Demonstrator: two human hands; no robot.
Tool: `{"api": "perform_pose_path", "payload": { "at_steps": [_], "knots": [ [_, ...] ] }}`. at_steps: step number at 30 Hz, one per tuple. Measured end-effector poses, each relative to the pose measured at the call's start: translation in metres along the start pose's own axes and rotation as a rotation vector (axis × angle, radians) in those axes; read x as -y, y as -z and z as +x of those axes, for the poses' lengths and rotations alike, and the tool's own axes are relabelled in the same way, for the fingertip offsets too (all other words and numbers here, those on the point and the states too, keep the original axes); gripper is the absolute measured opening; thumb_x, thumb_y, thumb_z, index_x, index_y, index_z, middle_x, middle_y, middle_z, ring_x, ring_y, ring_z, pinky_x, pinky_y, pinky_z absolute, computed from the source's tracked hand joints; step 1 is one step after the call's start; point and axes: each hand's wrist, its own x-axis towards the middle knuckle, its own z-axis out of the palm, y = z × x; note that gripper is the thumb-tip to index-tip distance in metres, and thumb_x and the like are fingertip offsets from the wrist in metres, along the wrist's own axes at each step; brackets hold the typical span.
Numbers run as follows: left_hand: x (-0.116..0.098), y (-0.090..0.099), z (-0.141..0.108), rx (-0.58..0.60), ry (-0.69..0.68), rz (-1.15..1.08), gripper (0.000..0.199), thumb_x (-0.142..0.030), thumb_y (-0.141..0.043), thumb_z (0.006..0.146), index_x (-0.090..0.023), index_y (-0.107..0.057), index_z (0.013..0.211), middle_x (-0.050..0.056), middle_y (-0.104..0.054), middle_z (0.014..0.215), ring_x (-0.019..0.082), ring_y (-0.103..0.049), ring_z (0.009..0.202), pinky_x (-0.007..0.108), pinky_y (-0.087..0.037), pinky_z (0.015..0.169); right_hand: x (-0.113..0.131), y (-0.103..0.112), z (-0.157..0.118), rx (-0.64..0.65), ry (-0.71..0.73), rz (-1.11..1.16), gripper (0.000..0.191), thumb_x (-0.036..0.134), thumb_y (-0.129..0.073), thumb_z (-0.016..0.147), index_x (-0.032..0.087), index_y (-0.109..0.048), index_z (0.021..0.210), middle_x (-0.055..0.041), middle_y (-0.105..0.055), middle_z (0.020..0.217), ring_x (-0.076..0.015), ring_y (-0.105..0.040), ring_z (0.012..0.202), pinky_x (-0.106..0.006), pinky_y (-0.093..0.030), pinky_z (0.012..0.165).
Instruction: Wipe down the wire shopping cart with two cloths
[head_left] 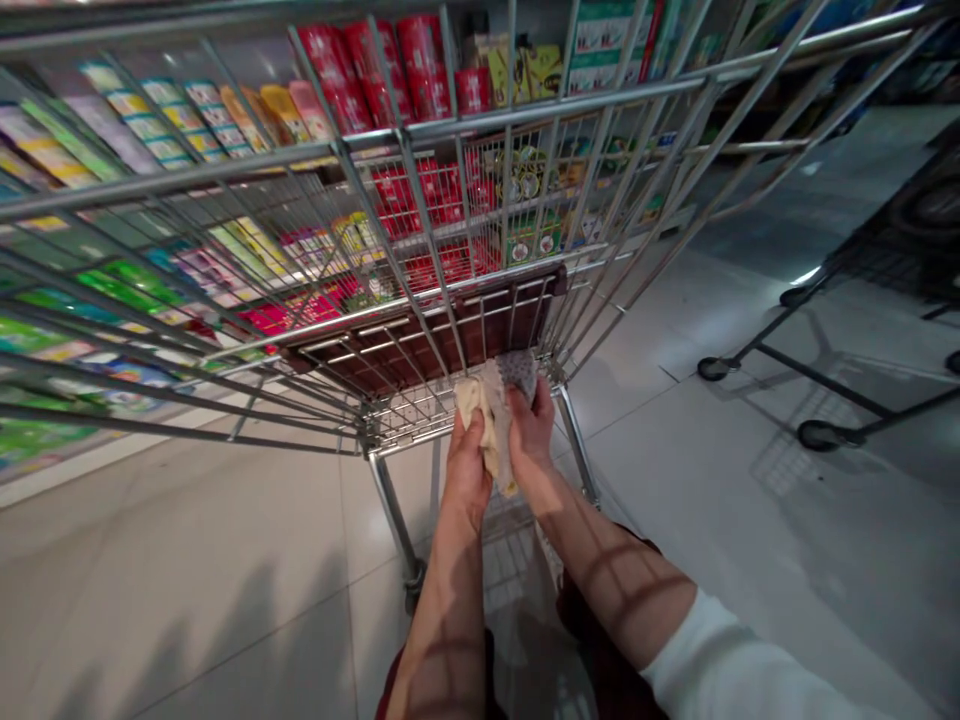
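Both hands hold a soft, crumpled cloth (496,412), cream on its left side and grey with dark specks on its right. My left hand (469,465) is closed on the cream part, thumb on top. On the grey part, my right hand (532,425) is closed too, its fingers partly hidden behind the fabric. The cloth is just in front of the low bars of a metal shopping cart (409,430), near its brown panel (442,335). Whether the cloth touches the bars I cannot tell.
Store shelves (172,190) with packed goods stand behind the cart, red canisters (375,70) among them. At the right is a dark wheeled cart (817,385) on the tiled floor (675,480). The cart's upper rails (525,105) cross the view above my hands.
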Motion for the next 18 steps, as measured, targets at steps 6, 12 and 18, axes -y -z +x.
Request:
{"api": "perform_pose_path", "payload": {
  "at_steps": [6, 12, 18],
  "knots": [
    [0.024, 0.011, 0.017, -0.135, 0.162, 0.053, 0.031, -0.023, -0.073, 0.074, -0.020, -0.062, 0.103, 0.002, -0.073, 0.089, 0.018, -0.071, 0.089, 0.029, -0.055, 0.084, -0.021, 0.025, 0.008, -0.039, -0.093, -0.209, 0.017, 0.034, -0.046, 0.076, 0.020, -0.055, 0.080, -0.0036, -0.062, 0.075, -0.0191, -0.057, 0.075, -0.034, -0.048, 0.070],
    [0.027, -0.002, 0.011, -0.072, 0.105, 0.017, 0.036, -0.029, -0.073, 0.076, -0.022, -0.063, 0.109, 0.003, -0.074, 0.104, 0.019, -0.069, 0.098, 0.029, -0.053, 0.089, -0.009, 0.029, 0.021, -0.098, -0.063, -0.242, 0.016, 0.034, -0.052, 0.072, 0.022, -0.054, 0.082, -0.0045, -0.063, 0.084, -0.0207, -0.056, 0.087, -0.035, -0.046, 0.080],
    [0.013, -0.024, -0.011, 0.031, 0.023, 0.023, 0.050, -0.038, -0.077, 0.075, -0.027, -0.063, 0.121, 0.004, -0.070, 0.119, 0.021, -0.063, 0.116, 0.031, -0.047, 0.101, 0.021, 0.011, 0.020, -0.156, 0.207, 0.070, 0.024, 0.038, -0.058, 0.076, 0.021, -0.055, 0.093, 0.0040, -0.058, 0.081, -0.0117, -0.052, 0.074, -0.025, -0.044, 0.070]
  ]
}}
